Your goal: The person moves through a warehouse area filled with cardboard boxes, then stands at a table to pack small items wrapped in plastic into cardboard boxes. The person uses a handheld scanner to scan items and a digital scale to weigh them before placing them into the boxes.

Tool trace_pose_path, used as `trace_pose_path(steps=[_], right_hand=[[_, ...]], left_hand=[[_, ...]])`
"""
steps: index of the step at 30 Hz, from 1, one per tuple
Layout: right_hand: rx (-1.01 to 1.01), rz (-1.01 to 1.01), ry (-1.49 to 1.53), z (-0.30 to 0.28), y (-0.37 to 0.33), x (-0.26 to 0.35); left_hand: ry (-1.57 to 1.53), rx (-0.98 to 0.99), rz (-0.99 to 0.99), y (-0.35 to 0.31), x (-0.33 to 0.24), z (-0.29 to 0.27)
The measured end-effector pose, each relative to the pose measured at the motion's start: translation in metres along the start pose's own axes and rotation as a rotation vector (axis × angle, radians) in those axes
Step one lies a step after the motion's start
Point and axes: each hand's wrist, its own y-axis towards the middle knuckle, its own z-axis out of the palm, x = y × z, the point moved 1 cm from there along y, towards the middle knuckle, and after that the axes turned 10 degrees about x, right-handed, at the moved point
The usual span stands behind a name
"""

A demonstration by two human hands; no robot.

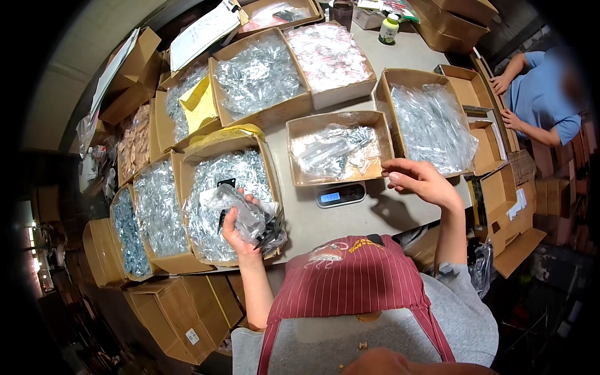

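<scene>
My left hand (242, 228) is closed round a clear plastic bag (245, 215) with black flat metal parts, one showing small holes. It hovers over an open carton (215, 234) of small clear bags with silvery contents. My right hand (420, 181) has its fingers loosely bent and apart, holding nothing. Those fingertips are by the near right corner of a small carton (340, 181); whether they touch it I cannot tell. Inside lie clear bags of screw-like metal pieces (340, 147). A digital scale (342, 195) with a lit display sticks out from under this carton.
Several open cartons of bagged hardware surround the table, including a right-hand carton (431, 125) and a back carton (259, 75). A clipboard (203, 34) lies at the back left, a green bottle (388, 30) at the back. Another person in a blue shirt (544, 94) is at the right.
</scene>
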Motion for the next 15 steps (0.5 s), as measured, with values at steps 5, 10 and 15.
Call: trace_pose_path(steps=[5,10,15], right_hand=[[0.040,0.023,-0.066,0.000,0.009,0.013],[0.063,-0.001,-0.074,-0.005,0.024,0.004],[0.043,-0.129,-0.196,0.003,0.057,0.008]], left_hand=[[0.003,-0.013,-0.001,-0.002,-0.001,0.000],[0.080,-0.055,0.025,-0.002,0.001,0.005],[0.015,-0.026,0.005,-0.002,0.000,0.000]])
